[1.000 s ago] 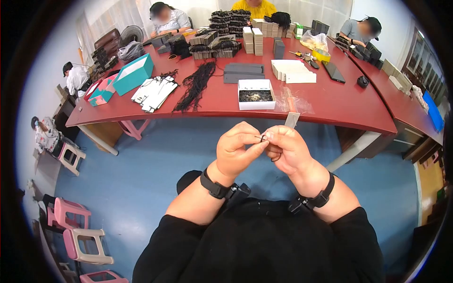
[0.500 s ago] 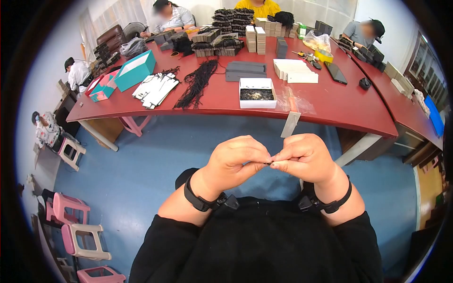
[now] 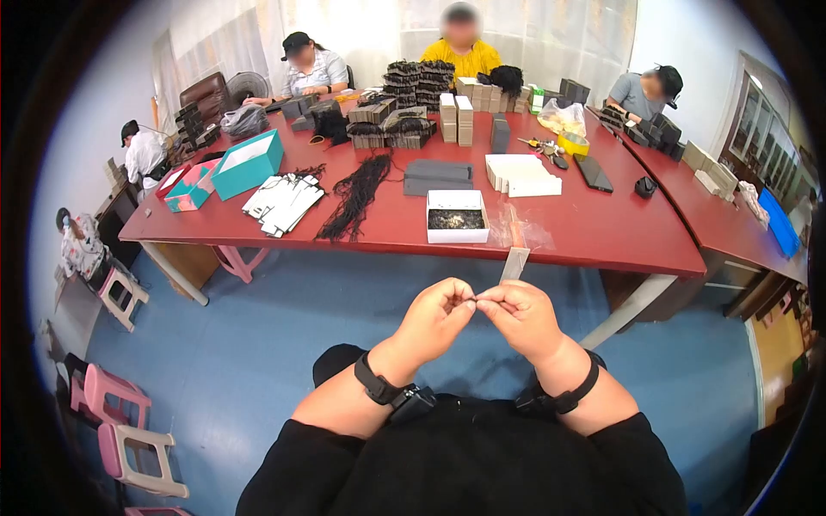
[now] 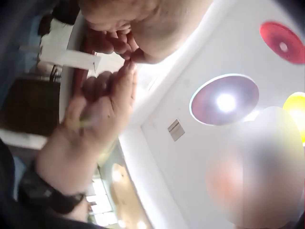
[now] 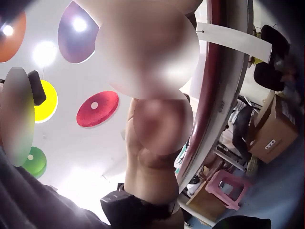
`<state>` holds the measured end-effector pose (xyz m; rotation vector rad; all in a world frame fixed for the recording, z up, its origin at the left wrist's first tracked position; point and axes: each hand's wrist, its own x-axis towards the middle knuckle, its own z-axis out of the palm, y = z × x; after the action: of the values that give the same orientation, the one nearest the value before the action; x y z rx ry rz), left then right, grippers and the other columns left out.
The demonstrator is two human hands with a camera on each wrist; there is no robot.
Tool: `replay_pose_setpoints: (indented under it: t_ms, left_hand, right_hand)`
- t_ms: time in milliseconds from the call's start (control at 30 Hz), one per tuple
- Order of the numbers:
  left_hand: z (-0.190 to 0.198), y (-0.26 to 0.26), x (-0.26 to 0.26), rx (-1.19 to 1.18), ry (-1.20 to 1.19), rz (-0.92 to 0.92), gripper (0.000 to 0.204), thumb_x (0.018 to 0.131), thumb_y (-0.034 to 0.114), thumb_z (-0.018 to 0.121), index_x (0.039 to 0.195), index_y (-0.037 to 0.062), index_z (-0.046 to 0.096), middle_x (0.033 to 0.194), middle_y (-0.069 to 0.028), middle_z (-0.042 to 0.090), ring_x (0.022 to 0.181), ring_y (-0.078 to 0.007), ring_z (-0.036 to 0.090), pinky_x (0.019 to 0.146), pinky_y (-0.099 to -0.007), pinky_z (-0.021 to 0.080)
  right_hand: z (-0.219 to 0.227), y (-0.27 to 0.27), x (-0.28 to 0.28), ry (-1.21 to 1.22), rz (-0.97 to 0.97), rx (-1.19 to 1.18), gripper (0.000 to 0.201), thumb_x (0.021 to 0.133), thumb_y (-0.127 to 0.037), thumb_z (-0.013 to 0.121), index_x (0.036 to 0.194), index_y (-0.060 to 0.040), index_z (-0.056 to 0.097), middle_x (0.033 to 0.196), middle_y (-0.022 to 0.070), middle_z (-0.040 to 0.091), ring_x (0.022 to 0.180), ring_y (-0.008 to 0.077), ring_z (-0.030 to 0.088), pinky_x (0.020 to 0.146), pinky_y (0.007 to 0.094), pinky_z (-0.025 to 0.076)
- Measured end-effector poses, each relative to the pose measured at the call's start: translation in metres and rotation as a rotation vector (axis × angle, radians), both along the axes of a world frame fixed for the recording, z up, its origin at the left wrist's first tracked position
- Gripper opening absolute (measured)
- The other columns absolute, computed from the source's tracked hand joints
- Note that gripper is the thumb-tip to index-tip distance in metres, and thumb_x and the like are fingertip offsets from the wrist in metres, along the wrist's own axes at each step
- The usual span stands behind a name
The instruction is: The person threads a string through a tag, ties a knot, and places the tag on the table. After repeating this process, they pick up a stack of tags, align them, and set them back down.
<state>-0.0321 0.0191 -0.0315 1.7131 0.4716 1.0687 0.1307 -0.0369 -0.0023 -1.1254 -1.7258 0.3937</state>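
In the head view both hands are raised in front of the chest, short of the table's near edge, fingertips meeting. My left hand [image 3: 433, 318] pinches one side of a thin black cord [image 3: 474, 299] between thumb and fingers. From the other side, my right hand [image 3: 525, 318] pinches it too. Only a short dark bit of cord shows between the fingertips; the fingers hide the rest. The left wrist view has the two sets of fingertips [image 4: 130, 63] together, and the right wrist view is mostly blurred over the hands.
On the red table [image 3: 602, 232] stands a white box [image 3: 457, 234] with dark bits inside. Nearby lie black cords [image 3: 355, 202], white cards [image 3: 284, 204], grey slabs [image 3: 439, 176] and a phone [image 3: 594, 174]. A pale strip [image 3: 514, 264] juts from the near edge. Several people sit around.
The black loop seen between the fingers earlier is now mostly hidden in the pinch. Both hands dropped away from the table edge, then rose slightly. The head view has tilted upward.
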Motion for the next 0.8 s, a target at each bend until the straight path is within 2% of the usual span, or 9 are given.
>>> replay_pose_setpoints:
  t_ms: [33, 67, 133, 167, 200, 267, 300, 367, 800]
  left_hand:
    - [-0.005, -0.002, 0.002, -0.233, -0.061, -0.018, 0.002, 0.087, 0.005, 0.055, 0.088, 0.0031, 0.055, 0.079, -0.0015, 0.056, 0.068, -0.0109, 0.051, 0.064, -0.0243, 0.042]
    - [-0.006, -0.002, 0.002, -0.251, -0.055, -0.018, 0.002, 0.087, 0.005, 0.055, 0.088, 0.0031, 0.055, 0.079, -0.0015, 0.056, 0.068, -0.0109, 0.051, 0.064, -0.0243, 0.042]
    - [-0.007, 0.000, 0.004, -0.664, -0.307, -0.268, 0.006, 0.085, 0.005, 0.059, 0.090, 0.0049, 0.056, 0.081, 0.0004, 0.054, 0.068, -0.0086, 0.051, 0.062, -0.0220, 0.042]
    - [-0.001, -0.003, 0.005, -0.643, -0.333, -0.189, 0.009, 0.083, 0.005, 0.060, 0.091, 0.0062, 0.056, 0.080, 0.0007, 0.055, 0.070, -0.0083, 0.051, 0.063, -0.0216, 0.042]
    - [0.007, -0.009, 0.004, -0.515, -0.346, -0.074, 0.011, 0.081, 0.006, 0.064, 0.089, 0.0058, 0.056, 0.082, 0.0002, 0.053, 0.073, -0.0079, 0.050, 0.065, -0.0222, 0.042]
    - [0.007, -0.007, -0.002, 0.177, -0.139, 0.275, 0.015, 0.076, 0.007, 0.069, 0.086, 0.0049, 0.058, 0.084, -0.0029, 0.050, 0.076, -0.0115, 0.049, 0.067, -0.0244, 0.042]
    - [0.010, -0.010, -0.003, 0.169, -0.136, 0.277, 0.015, 0.076, 0.007, 0.069, 0.086, 0.0049, 0.058, 0.084, -0.0029, 0.050, 0.076, -0.0115, 0.049, 0.067, -0.0244, 0.042]
    - [0.022, -0.019, -0.007, 0.571, 0.063, 0.363, 0.020, 0.069, 0.006, 0.073, 0.086, 0.0057, 0.062, 0.081, -0.0023, 0.048, 0.074, -0.0131, 0.047, 0.060, -0.0245, 0.040]
    - [0.016, -0.013, -0.003, 0.520, 0.122, 0.361, 0.019, 0.067, 0.004, 0.072, 0.085, 0.0073, 0.066, 0.080, -0.0035, 0.050, 0.070, -0.0144, 0.048, 0.056, -0.0253, 0.039]
  right_hand:
    - [-0.006, 0.003, 0.002, -0.039, -0.014, 0.053, 0.007, 0.083, -0.009, 0.064, 0.083, -0.0018, 0.066, 0.065, -0.0030, 0.053, 0.062, 0.0060, 0.048, 0.055, 0.0223, 0.040]
    - [-0.010, 0.005, 0.002, -0.034, -0.016, 0.035, 0.007, 0.083, -0.009, 0.064, 0.083, -0.0018, 0.066, 0.065, -0.0030, 0.053, 0.062, 0.0060, 0.048, 0.055, 0.0223, 0.040]
    - [-0.018, 0.006, 0.000, 0.352, 0.074, -0.255, 0.010, 0.086, -0.012, 0.062, 0.085, -0.0021, 0.064, 0.066, -0.0064, 0.049, 0.062, 0.0048, 0.046, 0.055, 0.0223, 0.040]
    - [-0.020, 0.009, 0.002, 0.524, 0.149, -0.322, 0.011, 0.088, -0.014, 0.060, 0.087, -0.0031, 0.062, 0.067, -0.0076, 0.048, 0.061, 0.0023, 0.043, 0.052, 0.0204, 0.037]
    - [-0.019, 0.008, 0.005, 0.662, 0.171, -0.439, 0.010, 0.088, -0.014, 0.060, 0.086, -0.0047, 0.062, 0.066, -0.0074, 0.048, 0.057, 0.0007, 0.038, 0.049, 0.0178, 0.031]
    - [-0.022, 0.011, 0.014, 0.858, 0.322, -0.538, 0.009, 0.088, -0.014, 0.060, 0.086, -0.0058, 0.062, 0.065, -0.0079, 0.047, 0.053, 0.0001, 0.035, 0.046, 0.0171, 0.026]
    - [-0.022, 0.010, 0.014, 0.861, 0.319, -0.547, 0.009, 0.088, -0.014, 0.060, 0.086, -0.0058, 0.062, 0.065, -0.0079, 0.047, 0.053, 0.0001, 0.035, 0.046, 0.0171, 0.026]
    - [-0.019, 0.007, 0.010, 0.832, 0.271, -0.527, 0.009, 0.088, -0.015, 0.060, 0.087, -0.0057, 0.062, 0.064, -0.0086, 0.047, 0.051, 0.0004, 0.034, 0.045, 0.0178, 0.025]
    - [-0.021, -0.002, 0.004, 0.672, 0.246, -0.444, 0.008, 0.086, -0.010, 0.063, 0.091, -0.0032, 0.062, 0.074, -0.0079, 0.051, 0.064, -0.0012, 0.038, 0.056, 0.0149, 0.031]
